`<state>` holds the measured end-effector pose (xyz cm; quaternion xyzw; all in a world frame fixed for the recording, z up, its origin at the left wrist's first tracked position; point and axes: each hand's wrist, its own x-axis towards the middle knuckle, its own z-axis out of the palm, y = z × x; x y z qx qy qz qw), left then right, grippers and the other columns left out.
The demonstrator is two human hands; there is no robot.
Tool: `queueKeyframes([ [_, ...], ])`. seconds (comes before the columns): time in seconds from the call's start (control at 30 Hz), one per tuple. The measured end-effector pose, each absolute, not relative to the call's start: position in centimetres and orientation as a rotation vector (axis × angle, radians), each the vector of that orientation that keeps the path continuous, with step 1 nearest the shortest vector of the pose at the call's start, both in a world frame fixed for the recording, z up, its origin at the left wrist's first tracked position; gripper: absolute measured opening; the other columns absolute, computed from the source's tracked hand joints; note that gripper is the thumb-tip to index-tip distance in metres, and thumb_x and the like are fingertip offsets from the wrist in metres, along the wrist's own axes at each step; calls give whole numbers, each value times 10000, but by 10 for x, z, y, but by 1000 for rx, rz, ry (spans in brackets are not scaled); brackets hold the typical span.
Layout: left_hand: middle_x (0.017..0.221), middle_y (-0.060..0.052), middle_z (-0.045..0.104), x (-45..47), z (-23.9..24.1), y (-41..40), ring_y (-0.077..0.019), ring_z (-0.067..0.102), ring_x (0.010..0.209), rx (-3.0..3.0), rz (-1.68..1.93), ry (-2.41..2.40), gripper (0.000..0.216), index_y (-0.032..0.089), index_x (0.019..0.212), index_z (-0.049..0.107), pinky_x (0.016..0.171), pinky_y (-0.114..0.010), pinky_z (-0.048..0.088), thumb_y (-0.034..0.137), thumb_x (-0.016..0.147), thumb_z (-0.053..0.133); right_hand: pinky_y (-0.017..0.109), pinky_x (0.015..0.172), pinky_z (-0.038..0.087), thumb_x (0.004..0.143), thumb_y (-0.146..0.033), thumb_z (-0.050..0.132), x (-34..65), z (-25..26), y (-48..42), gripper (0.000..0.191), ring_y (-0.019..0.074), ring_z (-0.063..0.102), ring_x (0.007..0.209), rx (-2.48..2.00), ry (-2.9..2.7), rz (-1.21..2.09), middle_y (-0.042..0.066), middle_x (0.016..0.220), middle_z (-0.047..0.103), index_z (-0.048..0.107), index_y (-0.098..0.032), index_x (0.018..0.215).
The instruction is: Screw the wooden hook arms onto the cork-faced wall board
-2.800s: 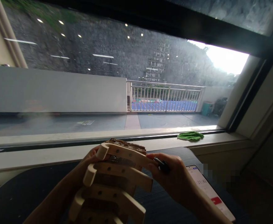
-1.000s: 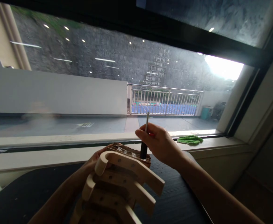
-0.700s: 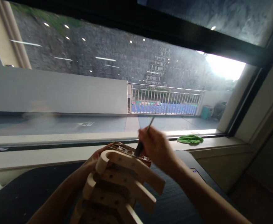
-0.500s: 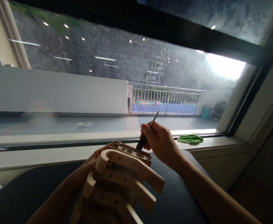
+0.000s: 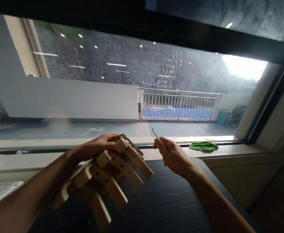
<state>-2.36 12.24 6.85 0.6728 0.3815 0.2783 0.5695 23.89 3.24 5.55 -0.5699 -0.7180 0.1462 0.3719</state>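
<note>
My left hand (image 5: 100,144) grips the far end of a wooden rack with several curved pale hooks (image 5: 112,187), holding it tilted above the dark table. A rough brown layered edge (image 5: 132,144), like corrugated cardboard, shows at the end of the rack beside my left fingers. To the right of it and apart from it, my right hand (image 5: 172,155) is closed around a thin rod-like tool (image 5: 155,133). Its slim, light tip points up and left from the fist. The rest of the tool is hidden in my fingers.
A black wood-grain table (image 5: 166,194) with small crumbs stands against a white window sill (image 5: 42,161). On the sill at right lies a green cloth (image 5: 203,146). A white slatted thing (image 5: 2,192) is at the lower left. Behind the sill is a large window.
The rack has turned and shifted left, with my left hand now more over its far end. My right hand has drawn away from the brown edge, where the tool's dark end was.
</note>
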Motion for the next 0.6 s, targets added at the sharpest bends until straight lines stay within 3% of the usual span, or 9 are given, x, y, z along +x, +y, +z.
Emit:
queueKeyframes([
  [0.13, 831, -84, 734, -14, 74, 148, -229, 681, 752, 1671, 448, 999, 319, 44, 972, 671, 641, -248, 507, 149, 670, 681, 281, 594, 369, 922, -319, 378, 238, 24, 31, 261, 188, 588, 691, -1550, -1915, 370, 38, 747, 649, 594, -221, 1033],
  [0.3, 800, -88, 733, 2, 60, 171, -233, 678, 705, 1633, 365, 1078, 332, 98, 953, 680, 593, -260, 514, 227, 651, 727, 290, 656, 400, 777, -124, 487, 240, 5, 28, 276, 208, 610, 801, -1537, -1911, 354, 87, 892, 666, 595, -168, 1027],
  [0.4, 895, -107, 732, 6, 54, 168, -235, 678, 740, 1576, 378, 1045, 356, 136, 999, 665, 617, -283, 525, 311, 694, 719, 299, 739, 402, 798, -124, 497, 244, 9, 28, 261, 200, 606, 890, -1498, -1882, 287, 81, 1021, 651, 639, -201, 1003],
  [0.53, 924, -81, 719, 5, 34, 150, -205, 660, 738, 1510, 533, 934, 310, 176, 1002, 654, 660, -284, 524, 387, 776, 636, 316, 705, 402, 872, -212, 482, 250, 16, 27, 196, 196, 603, 801, -1515, -1802, 207, 49, 873, 673, 659, -219, 954],
  [0.6, 904, -89, 725, 4, 15, 140, -220, 663, 696, 1331, 701, 885, 337, 180, 1010, 662, 638, -312, 534, 405, 760, 654, 312, 705, 412, 868, -199, 492, 250, 17, 27, 179, 179, 593, 788, -1478, -1752, 151, 44, 915, 664, 651, -214, 948],
])
